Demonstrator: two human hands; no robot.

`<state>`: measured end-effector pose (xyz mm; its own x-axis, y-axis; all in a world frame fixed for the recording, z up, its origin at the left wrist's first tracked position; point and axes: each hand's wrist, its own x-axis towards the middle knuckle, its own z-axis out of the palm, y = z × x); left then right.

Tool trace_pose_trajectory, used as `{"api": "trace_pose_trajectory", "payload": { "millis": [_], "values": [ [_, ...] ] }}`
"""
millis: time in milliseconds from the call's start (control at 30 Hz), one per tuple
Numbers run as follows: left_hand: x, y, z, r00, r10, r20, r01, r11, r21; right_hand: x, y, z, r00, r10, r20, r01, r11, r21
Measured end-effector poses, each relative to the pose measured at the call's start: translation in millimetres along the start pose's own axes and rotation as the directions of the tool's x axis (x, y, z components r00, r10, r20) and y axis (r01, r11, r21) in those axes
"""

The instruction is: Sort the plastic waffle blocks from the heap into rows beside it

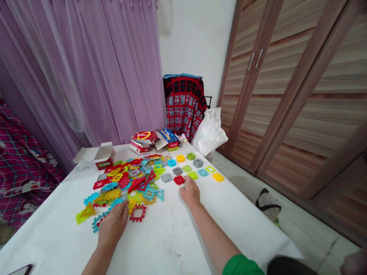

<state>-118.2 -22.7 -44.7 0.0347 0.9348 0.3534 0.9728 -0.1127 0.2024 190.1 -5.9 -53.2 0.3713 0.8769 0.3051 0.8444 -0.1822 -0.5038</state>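
A loose heap of flat plastic interlocking building pieces (137, 179) in red, yellow, blue, grey and green covers the table's left middle. My left hand (112, 224) rests at its near edge, fingers curled; what they grip, if anything, is hidden. Beside this hand lie a blue piece (97, 223) and a red square frame piece (138, 213). My right hand (191, 193) reaches to a red notched piece (179, 180), thumb and fingertips closed at its near right edge. Around it lie a dark grey piece (177, 170), a light grey piece (166, 177) and a lime piece (193, 175).
More pieces, such as a yellow one (218, 177), sit in rough rows on the right. Opened boxes (143, 142) stand at the back, another box (105, 156) at left. A white plastic bag (210, 131) leans beyond the table (160, 248). A phone (21, 270) shows at lower left.
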Motion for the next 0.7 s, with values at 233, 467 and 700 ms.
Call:
{"api": "trace_pose_trajectory", "payload": {
  "millis": [233,467,700],
  "values": [
    [-1,-5,3.9,1.0,0.003,-0.013,-0.004,0.998,-0.055,7,2,-1,0.994,0.1,0.047,-0.1,0.995,-0.018],
    [-2,-8,3.5,0.999,0.018,-0.045,-0.024,0.991,-0.128,13,0,0,0.993,0.11,0.046,-0.109,0.994,-0.014],
    [-4,-8,3.7,0.999,-0.006,-0.05,-0.003,0.985,-0.172,12,-8,4,0.993,-0.034,-0.109,0.035,0.999,0.006]
  ]
}}
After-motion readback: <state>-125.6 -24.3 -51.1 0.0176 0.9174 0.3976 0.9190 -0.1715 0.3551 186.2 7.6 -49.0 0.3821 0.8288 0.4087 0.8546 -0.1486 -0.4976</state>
